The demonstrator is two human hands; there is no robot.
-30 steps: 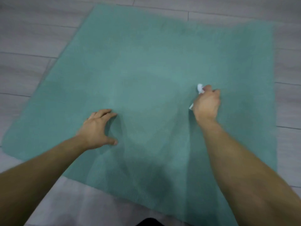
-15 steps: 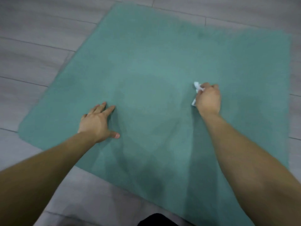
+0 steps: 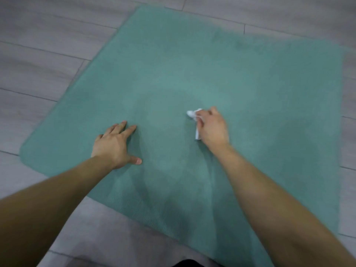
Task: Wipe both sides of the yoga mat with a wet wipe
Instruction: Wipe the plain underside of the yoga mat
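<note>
Teal yoga mat (image 3: 192, 74) spread flat on grey tile floor (image 3: 38, 54). Crumpled white wet wipe (image 3: 194, 116) gripped in right hand (image 3: 212, 128), pressed on mat centre. Left hand (image 3: 113, 145) laid flat at 9 o'clock of wipe, fingers straight.

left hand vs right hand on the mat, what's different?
The left hand lies flat with fingers spread and holds nothing; the right hand is curled round a white wet wipe. The left hand sits nearer the mat's left edge, the right hand near its middle. Both are down on the green yoga mat.
</note>
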